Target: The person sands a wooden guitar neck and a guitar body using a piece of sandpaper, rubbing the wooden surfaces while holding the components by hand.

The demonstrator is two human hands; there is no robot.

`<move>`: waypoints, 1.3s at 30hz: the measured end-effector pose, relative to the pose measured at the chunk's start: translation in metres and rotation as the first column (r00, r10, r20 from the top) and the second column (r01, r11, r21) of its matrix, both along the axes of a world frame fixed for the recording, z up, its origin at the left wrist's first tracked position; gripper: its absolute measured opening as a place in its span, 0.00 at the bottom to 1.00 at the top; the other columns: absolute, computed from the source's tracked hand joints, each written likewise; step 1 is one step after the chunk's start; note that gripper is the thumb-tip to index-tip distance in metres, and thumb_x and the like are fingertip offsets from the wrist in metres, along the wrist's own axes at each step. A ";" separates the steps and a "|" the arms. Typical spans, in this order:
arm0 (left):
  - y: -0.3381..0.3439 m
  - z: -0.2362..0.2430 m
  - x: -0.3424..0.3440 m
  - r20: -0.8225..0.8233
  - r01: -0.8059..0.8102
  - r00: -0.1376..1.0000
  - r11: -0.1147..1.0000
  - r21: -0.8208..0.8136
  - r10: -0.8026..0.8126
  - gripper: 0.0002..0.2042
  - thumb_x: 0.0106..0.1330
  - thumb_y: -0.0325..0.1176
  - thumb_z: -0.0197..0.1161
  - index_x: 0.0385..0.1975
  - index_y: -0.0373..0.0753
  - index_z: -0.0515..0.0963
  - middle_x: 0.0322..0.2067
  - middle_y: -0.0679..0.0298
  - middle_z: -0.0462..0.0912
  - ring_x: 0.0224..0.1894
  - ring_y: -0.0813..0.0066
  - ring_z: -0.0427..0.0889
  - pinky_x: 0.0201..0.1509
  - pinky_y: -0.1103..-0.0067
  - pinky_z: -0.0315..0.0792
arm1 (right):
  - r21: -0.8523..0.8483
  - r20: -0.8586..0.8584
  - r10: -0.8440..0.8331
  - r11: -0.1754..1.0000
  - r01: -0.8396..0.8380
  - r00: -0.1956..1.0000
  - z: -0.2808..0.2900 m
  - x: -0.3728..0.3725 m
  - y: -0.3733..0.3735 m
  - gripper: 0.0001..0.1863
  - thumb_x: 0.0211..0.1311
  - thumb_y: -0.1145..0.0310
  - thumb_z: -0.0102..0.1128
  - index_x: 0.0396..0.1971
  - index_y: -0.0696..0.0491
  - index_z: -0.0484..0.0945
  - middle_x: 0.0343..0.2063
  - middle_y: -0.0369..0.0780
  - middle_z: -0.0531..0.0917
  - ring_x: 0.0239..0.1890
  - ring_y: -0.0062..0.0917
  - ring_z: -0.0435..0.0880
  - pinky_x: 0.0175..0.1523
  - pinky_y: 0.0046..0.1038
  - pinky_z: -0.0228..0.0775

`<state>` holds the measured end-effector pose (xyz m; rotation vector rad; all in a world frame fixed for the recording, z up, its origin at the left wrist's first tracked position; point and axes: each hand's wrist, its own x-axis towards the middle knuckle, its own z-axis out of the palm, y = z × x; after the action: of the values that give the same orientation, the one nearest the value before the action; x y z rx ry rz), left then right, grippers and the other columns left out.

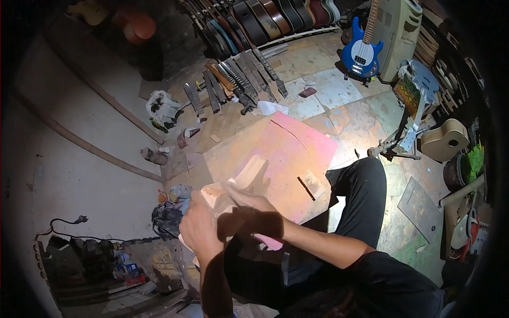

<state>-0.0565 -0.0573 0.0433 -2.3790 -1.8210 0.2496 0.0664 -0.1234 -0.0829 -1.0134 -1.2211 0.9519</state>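
Observation:
A pale wooden guitar neck (251, 172) is between my hands, its broad headstock-like end pointing away over a board on the floor. My left hand (200, 225) is wrapped round the near part of the wood. Across it from the right lies my right hand (248, 201), its fingers closed against the wood; a dark shadow covers part of this hand and wrist. Much of the neck is hidden behind both hands. The board (313, 143) is pink and tan, and a small wooden block with a dark toothed edge (312, 185) lies on it. Below my right wrist is a pink piece (269, 242).
Files and rasps (233, 77) lie in a row on the tiled floor beyond the board. A blue bass guitar (361, 55) stands far right, with several guitar bodies (273, 21) racked behind. An acoustic guitar body (444, 140) sits at right. A plastic bag (163, 108) lies near the left wall.

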 end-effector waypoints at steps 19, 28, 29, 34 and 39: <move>-0.005 -0.009 -0.010 0.081 0.069 0.994 0.997 0.046 -0.072 0.06 0.75 0.31 0.56 0.46 0.39 0.75 0.41 0.51 0.88 0.42 0.49 0.91 0.42 0.59 0.84 | -0.022 0.234 -0.025 0.999 0.031 0.972 0.025 0.009 -0.013 0.43 0.70 0.64 0.59 0.83 0.52 0.56 0.77 0.58 0.65 0.77 0.48 0.70 0.76 0.38 0.67; 0.000 -0.005 -0.019 0.159 0.141 0.977 0.990 0.032 -0.144 0.10 0.73 0.35 0.60 0.46 0.37 0.72 0.39 0.42 0.87 0.43 0.39 0.88 0.44 0.53 0.80 | -0.382 0.062 0.025 0.924 0.000 0.998 0.049 -0.022 -0.019 0.50 0.68 0.68 0.57 0.85 0.54 0.41 0.80 0.59 0.57 0.69 0.55 0.77 0.69 0.42 0.74; -0.001 -0.006 -0.022 0.208 0.167 0.963 0.985 0.050 -0.174 0.12 0.73 0.38 0.61 0.47 0.37 0.72 0.38 0.40 0.87 0.43 0.36 0.88 0.44 0.51 0.79 | -0.394 0.060 0.077 0.918 -0.047 0.995 0.043 -0.027 -0.019 0.50 0.67 0.68 0.57 0.85 0.54 0.40 0.80 0.59 0.57 0.68 0.56 0.77 0.68 0.42 0.74; 0.011 -0.014 -0.027 0.202 0.144 0.969 0.989 0.022 -0.145 0.11 0.74 0.36 0.59 0.47 0.36 0.73 0.38 0.40 0.86 0.44 0.36 0.87 0.44 0.50 0.77 | -0.125 0.283 -0.305 0.928 0.350 0.909 0.002 -0.021 -0.007 0.44 0.67 0.69 0.57 0.82 0.57 0.53 0.75 0.64 0.64 0.72 0.55 0.73 0.73 0.41 0.70; 0.007 -0.013 -0.033 0.295 0.191 0.936 0.981 0.039 -0.194 0.13 0.69 0.38 0.63 0.45 0.35 0.74 0.38 0.38 0.86 0.45 0.35 0.86 0.46 0.51 0.77 | -0.032 0.168 -0.083 0.995 0.089 0.982 0.032 -0.013 -0.004 0.43 0.70 0.65 0.59 0.83 0.52 0.55 0.78 0.56 0.65 0.78 0.52 0.66 0.76 0.37 0.67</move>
<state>-0.0896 -0.0508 0.0306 -2.6850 -1.6717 -0.1488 0.0537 -0.1276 -0.0512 -1.1869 -1.2893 0.8400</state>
